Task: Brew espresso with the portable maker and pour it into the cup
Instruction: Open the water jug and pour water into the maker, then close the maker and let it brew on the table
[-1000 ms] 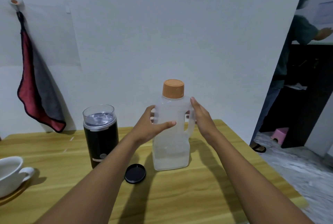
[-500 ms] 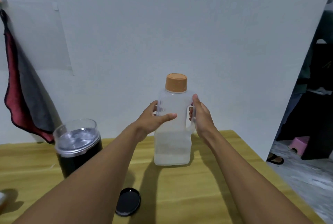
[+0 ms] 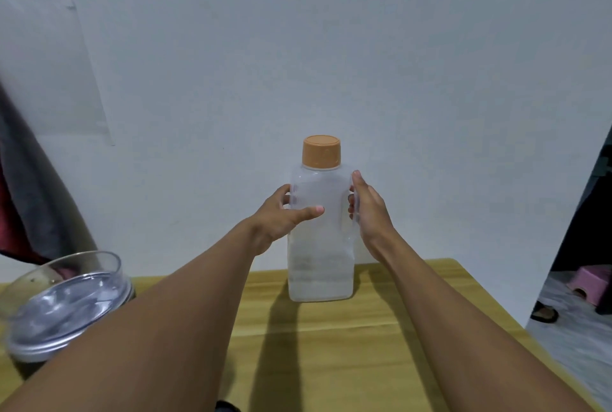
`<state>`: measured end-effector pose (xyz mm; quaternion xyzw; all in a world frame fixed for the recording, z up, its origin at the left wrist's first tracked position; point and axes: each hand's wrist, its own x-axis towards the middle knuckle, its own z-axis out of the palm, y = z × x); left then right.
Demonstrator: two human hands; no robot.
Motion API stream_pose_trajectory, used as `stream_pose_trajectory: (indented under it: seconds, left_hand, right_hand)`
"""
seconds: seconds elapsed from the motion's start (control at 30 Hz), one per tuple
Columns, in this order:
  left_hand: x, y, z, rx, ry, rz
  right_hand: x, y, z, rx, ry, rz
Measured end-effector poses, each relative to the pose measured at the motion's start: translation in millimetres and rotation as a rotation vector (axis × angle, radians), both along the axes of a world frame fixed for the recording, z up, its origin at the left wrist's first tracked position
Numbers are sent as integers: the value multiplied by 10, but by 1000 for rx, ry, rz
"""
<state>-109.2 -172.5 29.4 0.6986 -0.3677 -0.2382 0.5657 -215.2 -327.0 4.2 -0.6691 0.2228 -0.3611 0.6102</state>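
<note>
Espresso maker (image 3: 66,299) stands at eight o'clock; your left hand (image 3: 281,216) wraps the water jug (image 3: 319,266), right hand (image 3: 371,212) curls round its handle (image 3: 353,235), likely readying to fill it

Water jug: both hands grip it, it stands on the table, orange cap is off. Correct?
No. The head view shows the orange cap seated on the water jug. The rest holds: left hand and right hand grip it, standing on the table.

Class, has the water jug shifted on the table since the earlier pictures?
Yes: the water jug now stands nearer the far edge of the table, farther from the espresso maker.
</note>
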Motion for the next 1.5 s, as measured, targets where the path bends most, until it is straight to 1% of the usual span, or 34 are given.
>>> stream_pose_trajectory:
  seconds: [0.1,0.27,0.33,0.43,0.5,0.6,0.73,0.87,0.97,1.07,1.13,1.23,1.33,1.43,1.5]
  left_hand:
    - [-1,-3,21,22,-16,6]
    - [-42,76,71,69,-31,54]
    - [-78,120,140,114,-9,80]
    - [-165,252,269,164,-13,131]
    - [-233,376,349,178,-72,153]
    - [-350,619,503,189,-196,154]
    - [-556,1123,755,177,-393,139]
    - [-678,1633,898,92,-525,153]
    - [-712,1999,901,26,-641,177]
    - [-685,2334,765,66,-769,232]
    - [-652,2492,625,86,-763,274]
    - [-635,2689,382,49,-631,313]
    - [-654,2795,196,-9,-450,318]
    - [-682,2820,85,-38,-352,328]
    - [-690,2840,39,-54,-311,341]
  right_hand:
    - [4,-25,-9,-22,4,-29]
    - [-99,68,30,-126,65,-33]
    - [-163,146,76,-221,69,-90]
    - [-299,352,214,-484,117,-212]
    - [-396,516,315,-641,119,-236]
    - [-514,791,452,-755,103,-220]
    - [-653,1268,525,-762,112,-193]
    - [-804,1682,356,-757,184,-108]
    - [-907,1957,96,-776,277,-11]
    - [-947,2197,-213,-768,426,103]
    - [-936,2307,-403,-769,533,168]
    - [-893,2489,-673,-790,673,250]
    - [-864,2684,-891,-807,762,253]
    - [-831,2792,-1038,-912,850,245]
    - [-813,2823,-1079,-973,871,216]
